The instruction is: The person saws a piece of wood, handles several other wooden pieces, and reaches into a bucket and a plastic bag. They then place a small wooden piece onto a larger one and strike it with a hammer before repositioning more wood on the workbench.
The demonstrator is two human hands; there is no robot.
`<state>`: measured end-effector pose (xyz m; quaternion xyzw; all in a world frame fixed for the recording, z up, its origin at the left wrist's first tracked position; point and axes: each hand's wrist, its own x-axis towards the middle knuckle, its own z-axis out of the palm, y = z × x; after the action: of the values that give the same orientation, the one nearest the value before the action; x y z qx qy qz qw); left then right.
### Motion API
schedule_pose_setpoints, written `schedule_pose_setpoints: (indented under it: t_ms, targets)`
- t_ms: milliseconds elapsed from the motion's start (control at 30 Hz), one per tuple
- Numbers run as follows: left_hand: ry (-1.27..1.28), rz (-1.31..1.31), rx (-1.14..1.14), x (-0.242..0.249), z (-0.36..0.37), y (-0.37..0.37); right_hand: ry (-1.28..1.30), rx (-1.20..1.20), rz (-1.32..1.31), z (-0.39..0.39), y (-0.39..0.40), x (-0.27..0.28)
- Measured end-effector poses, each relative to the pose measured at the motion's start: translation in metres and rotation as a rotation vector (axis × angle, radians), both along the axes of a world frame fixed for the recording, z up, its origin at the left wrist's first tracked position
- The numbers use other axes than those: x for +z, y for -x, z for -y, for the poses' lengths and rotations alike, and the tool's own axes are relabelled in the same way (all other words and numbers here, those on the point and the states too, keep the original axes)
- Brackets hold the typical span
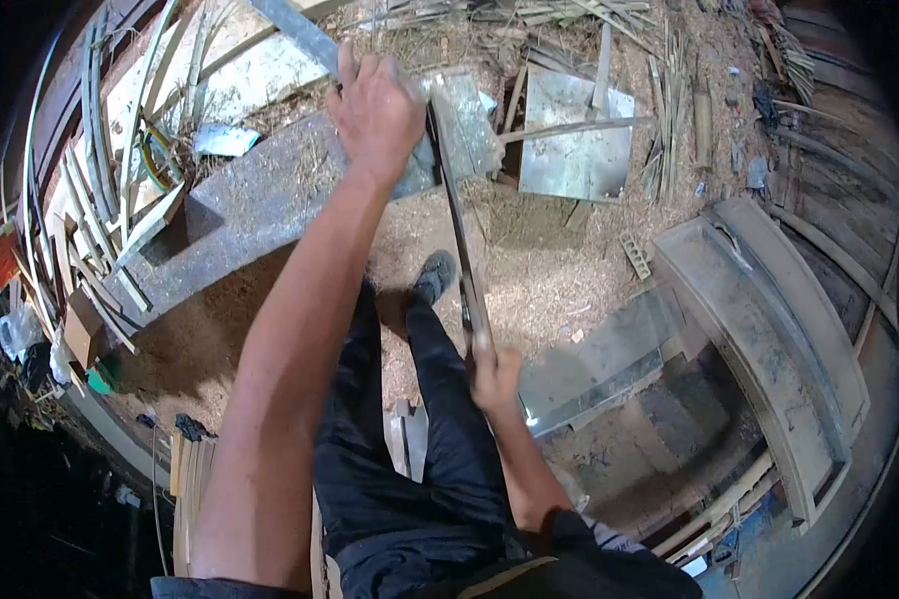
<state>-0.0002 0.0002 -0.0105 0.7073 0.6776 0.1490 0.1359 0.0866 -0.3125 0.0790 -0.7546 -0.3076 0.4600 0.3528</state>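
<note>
Head view: right hand grips long tool angled forward-left; left hand on board, grip unclear.

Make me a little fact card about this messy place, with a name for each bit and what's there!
Left hand: far end, at the tip of a grey strip, close beside the long dark tool; grip hard to see
Right hand: closed around the near end of the long dark tool
Ground: covered in pale, crumbly bits
Shoe: dark, between the hands
Left side: many thin wood strips
Right side: big curved frame
Beyond: pale square sheet
</note>
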Motion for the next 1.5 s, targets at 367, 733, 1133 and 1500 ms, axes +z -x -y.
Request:
schedule_pose_setpoints:
  t_ms: [367,733,1133,1500]
  targets:
    - [-0.032,-0.014,0.019,-0.006,0.002,-0.003,-0.085,0.113,0.109,-0.007,-0.01,-0.006]
    - [-0.133,0.042,0.015,-0.006,-0.003,0.0,-0.042,0.095,0.054,-0.009,-0.009,-0.008]
    - [-0.033,-0.041,-0.004,0.0,-0.003,0.003,-0.005,0.021,-0.015,-0.008,-0.012,-0.017]
    - [0.007,0.06,-0.025,-0.002,-0.003,0.006,0.006,0.043,-0.045,0.001,-0.028,-0.01]
